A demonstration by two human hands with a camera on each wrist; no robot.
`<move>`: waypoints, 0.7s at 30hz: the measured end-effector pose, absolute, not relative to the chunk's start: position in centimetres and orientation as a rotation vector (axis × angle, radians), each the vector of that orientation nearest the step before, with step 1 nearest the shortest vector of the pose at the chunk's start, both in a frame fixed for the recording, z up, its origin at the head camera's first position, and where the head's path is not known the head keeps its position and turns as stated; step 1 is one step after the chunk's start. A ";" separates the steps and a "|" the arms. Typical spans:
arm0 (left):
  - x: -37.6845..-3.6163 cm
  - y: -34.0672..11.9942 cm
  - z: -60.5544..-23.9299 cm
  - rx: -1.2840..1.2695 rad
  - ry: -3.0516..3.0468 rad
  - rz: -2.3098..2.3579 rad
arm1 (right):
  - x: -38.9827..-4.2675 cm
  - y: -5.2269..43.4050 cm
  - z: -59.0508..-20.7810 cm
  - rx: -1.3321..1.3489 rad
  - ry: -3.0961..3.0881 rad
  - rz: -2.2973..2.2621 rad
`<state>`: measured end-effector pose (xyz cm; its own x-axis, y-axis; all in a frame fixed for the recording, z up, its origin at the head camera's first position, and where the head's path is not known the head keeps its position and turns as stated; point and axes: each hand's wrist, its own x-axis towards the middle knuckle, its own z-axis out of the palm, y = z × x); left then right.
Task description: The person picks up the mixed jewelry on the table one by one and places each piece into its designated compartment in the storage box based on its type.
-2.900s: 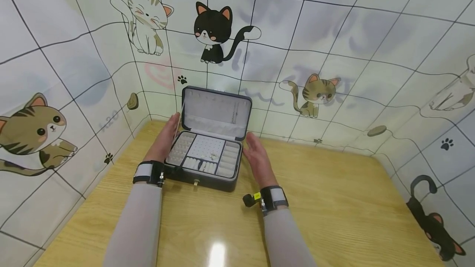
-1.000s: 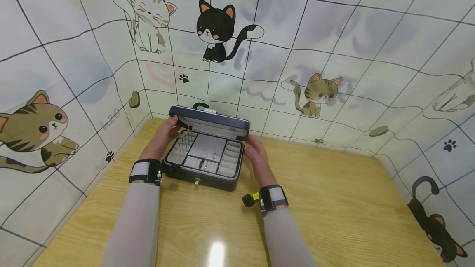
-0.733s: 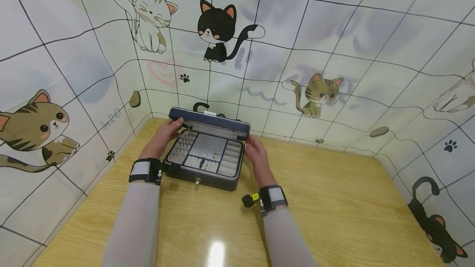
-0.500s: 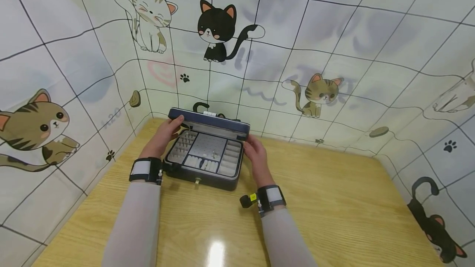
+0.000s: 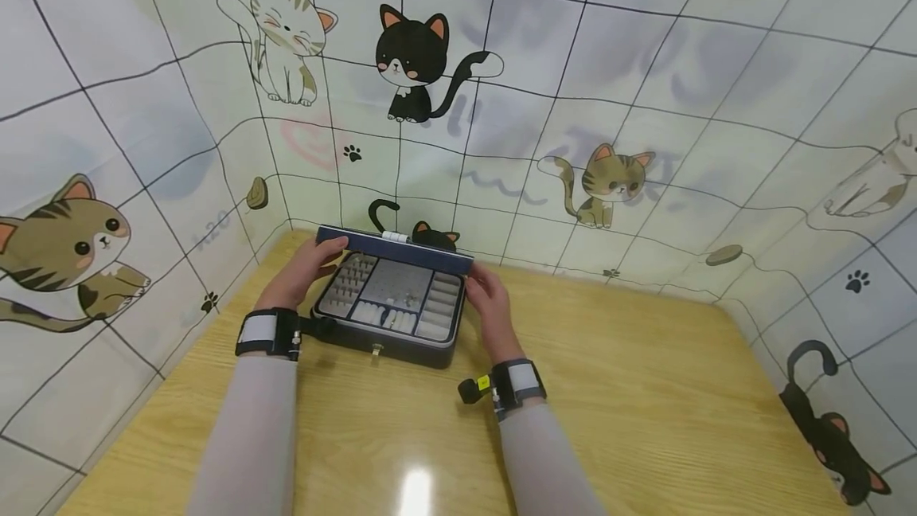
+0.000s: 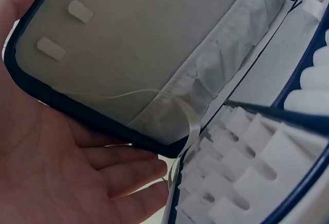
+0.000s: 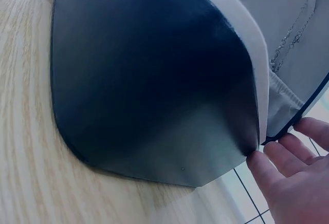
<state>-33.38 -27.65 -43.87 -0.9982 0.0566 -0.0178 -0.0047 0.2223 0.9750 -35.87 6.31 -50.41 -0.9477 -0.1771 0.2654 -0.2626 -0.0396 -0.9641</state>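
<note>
A dark blue jewelry box [image 5: 411, 350] stands on the table, its lid [image 5: 401, 252] tilted forward over the rear part. My left hand [image 5: 295, 273] holds the lid's left edge. In the left wrist view, the thumb of this hand [image 6: 56, 167] lies over the edge, beside the pale lining [image 6: 139, 39] and a thin ribbon [image 6: 193, 118]. At the rear right corner is my right hand [image 5: 493, 309]; in the right wrist view, its fingertips [image 7: 259, 162] touch where lid and box side [image 7: 154, 95] meet. A silver chain [image 7: 290, 41] hangs inside the lid.
Inside the box are ring rolls [image 5: 437, 305], a slotted section [image 5: 349, 285] at left and small earrings [image 5: 410, 299] on the middle panel. A gold clasp [image 5: 376, 349] marks the front. The wooden table [image 5: 630, 388] meets cat-printed wall sheets [image 5: 537, 46] behind and at both sides.
The lid has come down from upright to a forward tilt. My left hand has moved from beside the box onto the lid's edge; the right stays near the rear right corner.
</note>
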 end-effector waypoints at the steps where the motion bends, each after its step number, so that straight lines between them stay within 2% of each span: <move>1: -33.3 -27.8 -44.0 0.058 2.411 1.933 | -35.8 6.3 -50.5 0.493 -2.133 2.171; 21: -32.4 -28.7 -46.0 0.145 2.497 1.903 | -34.8 6.0 -51.1 0.476 -2.139 2.169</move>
